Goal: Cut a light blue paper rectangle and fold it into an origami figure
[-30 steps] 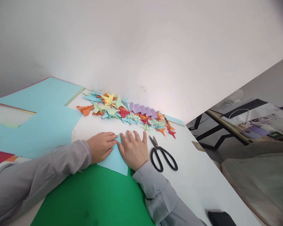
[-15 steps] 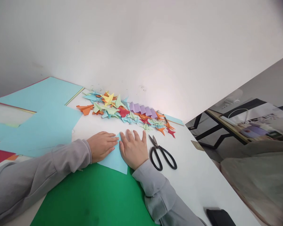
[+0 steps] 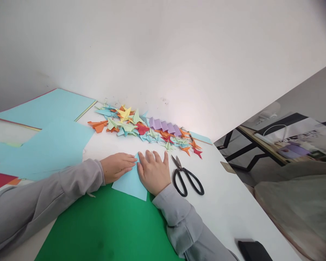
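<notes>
A light blue sheet of paper [image 3: 132, 183], folded to a point at its far end, lies partly over a green sheet [image 3: 105, 224]. My left hand [image 3: 118, 166] rests on its left edge near the tip, fingers stretched out and close together. On the right edge lies my right hand [image 3: 154, 172], flat, with its fingers spread and the thumb side by the fold. Both hands press on the paper without gripping it; part of it is hidden beneath them. Just right of my right hand are black-handled scissors [image 3: 187, 177], blades slightly apart.
Folded paper planes [image 3: 127, 127] in several colours lie heaped along the wall, with a pleated purple paper [image 3: 164, 127] among them. Large blue sheets [image 3: 51, 148] cover the left side. A black object [image 3: 254, 251] sits at the near right, close to the table's edge.
My left hand has shifted slightly left and tipped onto its side, showing more of the blue paper's left part. My right hand stays almost still.
</notes>
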A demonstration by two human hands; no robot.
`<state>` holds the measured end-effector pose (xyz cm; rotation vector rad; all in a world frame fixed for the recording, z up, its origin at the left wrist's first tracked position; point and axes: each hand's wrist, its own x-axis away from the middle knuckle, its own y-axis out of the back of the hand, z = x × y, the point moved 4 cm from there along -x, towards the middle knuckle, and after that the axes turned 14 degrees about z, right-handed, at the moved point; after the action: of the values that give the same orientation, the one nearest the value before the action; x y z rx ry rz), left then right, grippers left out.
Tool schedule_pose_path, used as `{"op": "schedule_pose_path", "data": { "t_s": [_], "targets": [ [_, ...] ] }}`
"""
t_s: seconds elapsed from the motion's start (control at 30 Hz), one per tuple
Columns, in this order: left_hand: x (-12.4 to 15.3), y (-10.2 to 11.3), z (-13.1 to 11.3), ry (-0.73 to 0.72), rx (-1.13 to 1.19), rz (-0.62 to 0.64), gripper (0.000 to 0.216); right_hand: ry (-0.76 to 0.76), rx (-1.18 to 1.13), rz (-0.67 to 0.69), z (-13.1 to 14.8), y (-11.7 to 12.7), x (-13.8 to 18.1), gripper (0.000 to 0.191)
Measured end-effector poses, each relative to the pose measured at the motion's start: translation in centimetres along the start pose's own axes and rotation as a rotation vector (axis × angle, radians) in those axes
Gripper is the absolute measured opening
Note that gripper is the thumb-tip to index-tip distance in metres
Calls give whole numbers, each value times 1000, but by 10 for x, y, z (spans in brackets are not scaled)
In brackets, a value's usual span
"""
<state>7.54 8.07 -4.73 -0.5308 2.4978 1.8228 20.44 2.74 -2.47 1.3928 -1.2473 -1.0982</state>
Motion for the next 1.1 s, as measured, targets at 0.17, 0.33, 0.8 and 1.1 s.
{"op": "schedule_pose_path", "data": {
  "t_s": [0.17,0.33,0.8,1.1],
  "targets": [
    [1,7,1,129,-46,1,33,11,-7,-9,1,2,0,42],
    [2,8,-7,149,-104,63,39,11,-14,-16,1,3,0,42],
    [2,2,-8,129,-194,105,39,40,-11,-29,0,4,0,42],
    [2,3,-10,128,-237,103,35,32,-24,-16,0,3,0,43]
  ]
}}
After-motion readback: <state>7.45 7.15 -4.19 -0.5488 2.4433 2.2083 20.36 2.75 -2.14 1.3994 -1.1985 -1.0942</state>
